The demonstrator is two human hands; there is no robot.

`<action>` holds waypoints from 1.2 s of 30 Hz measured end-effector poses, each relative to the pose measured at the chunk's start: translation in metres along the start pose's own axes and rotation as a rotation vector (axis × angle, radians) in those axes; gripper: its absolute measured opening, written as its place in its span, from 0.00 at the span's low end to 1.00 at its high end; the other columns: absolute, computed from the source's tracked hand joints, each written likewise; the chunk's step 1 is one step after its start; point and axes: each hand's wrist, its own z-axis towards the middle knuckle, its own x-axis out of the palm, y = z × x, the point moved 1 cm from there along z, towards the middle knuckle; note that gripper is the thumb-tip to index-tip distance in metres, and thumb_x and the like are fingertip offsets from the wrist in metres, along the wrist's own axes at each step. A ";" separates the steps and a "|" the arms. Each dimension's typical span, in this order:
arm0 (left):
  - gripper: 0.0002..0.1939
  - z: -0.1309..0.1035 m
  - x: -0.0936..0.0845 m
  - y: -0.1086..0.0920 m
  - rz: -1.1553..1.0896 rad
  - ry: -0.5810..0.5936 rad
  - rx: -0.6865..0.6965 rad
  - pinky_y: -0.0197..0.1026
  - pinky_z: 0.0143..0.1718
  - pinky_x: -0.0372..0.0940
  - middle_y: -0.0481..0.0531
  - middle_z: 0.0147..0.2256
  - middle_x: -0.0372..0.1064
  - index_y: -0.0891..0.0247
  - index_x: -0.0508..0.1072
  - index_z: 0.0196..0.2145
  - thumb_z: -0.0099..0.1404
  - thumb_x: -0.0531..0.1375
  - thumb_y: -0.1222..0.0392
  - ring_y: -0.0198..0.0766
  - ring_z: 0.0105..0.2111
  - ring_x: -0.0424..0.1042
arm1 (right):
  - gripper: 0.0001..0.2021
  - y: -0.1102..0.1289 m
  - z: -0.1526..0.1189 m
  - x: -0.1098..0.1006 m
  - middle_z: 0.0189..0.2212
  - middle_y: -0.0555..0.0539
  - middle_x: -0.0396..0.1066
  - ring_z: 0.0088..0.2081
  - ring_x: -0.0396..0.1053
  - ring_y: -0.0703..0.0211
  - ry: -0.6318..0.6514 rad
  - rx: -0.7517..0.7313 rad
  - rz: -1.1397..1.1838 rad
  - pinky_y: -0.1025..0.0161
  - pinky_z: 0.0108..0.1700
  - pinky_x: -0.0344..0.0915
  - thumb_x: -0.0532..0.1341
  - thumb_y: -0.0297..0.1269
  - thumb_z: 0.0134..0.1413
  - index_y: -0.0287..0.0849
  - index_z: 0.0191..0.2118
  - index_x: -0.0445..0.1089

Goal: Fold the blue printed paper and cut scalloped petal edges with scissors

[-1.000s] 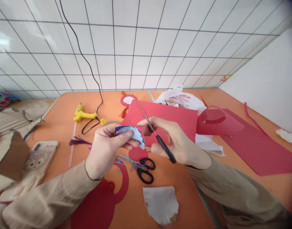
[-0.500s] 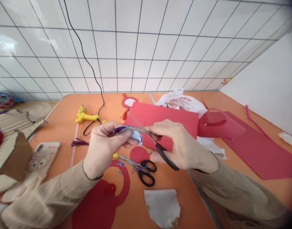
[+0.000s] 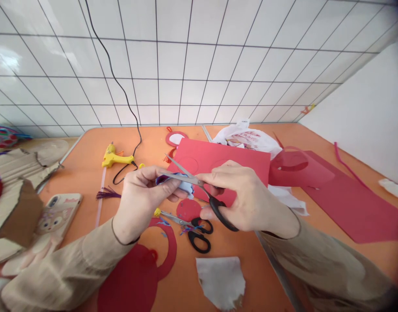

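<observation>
My left hand (image 3: pixel 145 195) pinches a small folded piece of blue and purple material (image 3: pixel 186 187) with a scalloped edge; I cannot tell whether it is paper or fabric. In my right hand (image 3: pixel 241 197) is a pair of scissors (image 3: pixel 218 210) with black handles, its blades parted and pointing left across the piece's upper edge. A second pair of black-handled scissors (image 3: pixel 200 240) lies on the table below, with small blue and purple scraps around it. Beside it are a red disc (image 3: pixel 188 209) and a red ring (image 3: pixel 172 255).
A yellow glue gun (image 3: pixel 116 158) with a black cord stands at the back left. Red sheets (image 3: pixel 250 158) and a white plastic bag (image 3: pixel 247 138) lie behind my hands. Torn cardboard (image 3: pixel 18 208) and a phone (image 3: pixel 60 214) are at left, white cloth (image 3: pixel 221 279) in front.
The scissors in my right hand have opened slightly wider, and their upper blade has swung up and left. My left hand keeps its hold on the folded piece.
</observation>
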 end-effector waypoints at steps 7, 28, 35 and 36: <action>0.04 0.000 -0.002 0.000 0.033 0.006 0.009 0.29 0.23 0.70 0.50 0.22 0.78 0.65 0.79 0.24 0.55 0.69 0.65 0.32 0.20 0.75 | 0.12 0.001 0.000 -0.001 0.22 0.54 0.70 0.24 0.65 0.63 -0.017 -0.023 -0.033 0.59 0.36 0.59 0.66 0.33 0.47 0.41 0.41 0.74; 0.05 0.000 0.001 -0.001 0.082 -0.031 -0.024 0.31 0.24 0.71 0.51 0.21 0.78 0.66 0.78 0.24 0.53 0.70 0.63 0.34 0.21 0.76 | 0.12 0.001 0.000 -0.001 0.20 0.54 0.67 0.24 0.63 0.62 -0.002 -0.018 -0.064 0.60 0.34 0.59 0.66 0.32 0.46 0.41 0.41 0.75; 0.05 -0.001 0.000 -0.001 0.076 -0.043 -0.025 0.33 0.24 0.72 0.51 0.21 0.77 0.65 0.77 0.24 0.52 0.70 0.63 0.37 0.21 0.76 | 0.11 0.000 0.000 -0.002 0.20 0.54 0.67 0.23 0.63 0.63 0.003 -0.021 -0.074 0.59 0.33 0.59 0.66 0.34 0.48 0.43 0.40 0.75; 0.05 -0.001 0.000 0.000 0.067 -0.037 -0.025 0.33 0.24 0.72 0.51 0.21 0.77 0.65 0.77 0.24 0.52 0.70 0.64 0.37 0.21 0.76 | 0.11 0.000 0.000 -0.002 0.20 0.54 0.67 0.23 0.63 0.63 0.005 -0.023 -0.075 0.60 0.34 0.59 0.67 0.34 0.48 0.42 0.40 0.75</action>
